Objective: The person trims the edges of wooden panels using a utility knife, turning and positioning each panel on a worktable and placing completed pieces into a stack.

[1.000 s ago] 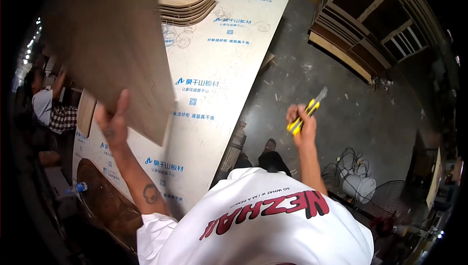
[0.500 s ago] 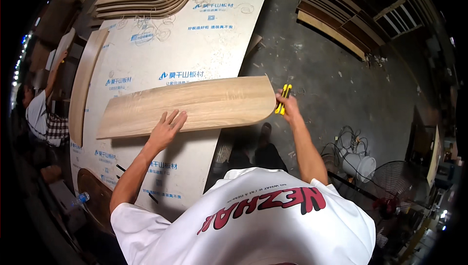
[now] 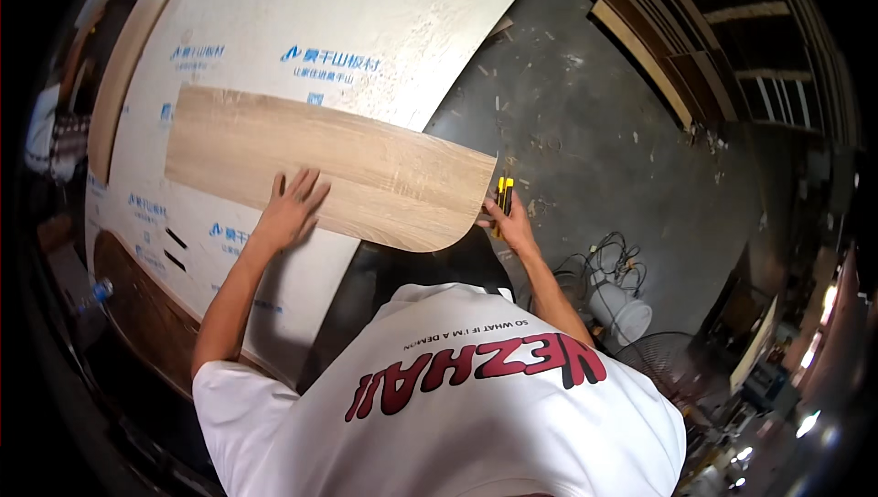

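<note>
A long wood-grain board (image 3: 366, 154) with a rounded corner at its right end lies across the printed white sheet, that end jutting past the sheet's edge. Fingers spread, my left hand (image 3: 293, 212) rests flat on the board's near side. Beside the rounded end, my right hand (image 3: 512, 225) is closed around a yellow-and-black hand tool (image 3: 505, 192) with two parallel bars. The tool stands upright close to the board's edge; its exact kind and whether it touches the edge are unclear.
The white sheet (image 3: 412, 58) covers the work surface. A narrow wood-grain board (image 3: 137, 58) lies along its left side. A person (image 3: 55, 131) is at far left. On the grey floor (image 3: 604, 168) are scraps, a white bucket (image 3: 622, 312) with cables, and stacked panels (image 3: 658, 49).
The board has turned, its rounded end swinging nearer to me. My right hand has moved left and nearer with the tool. The view has shifted, and the far stack of boards has left it.
</note>
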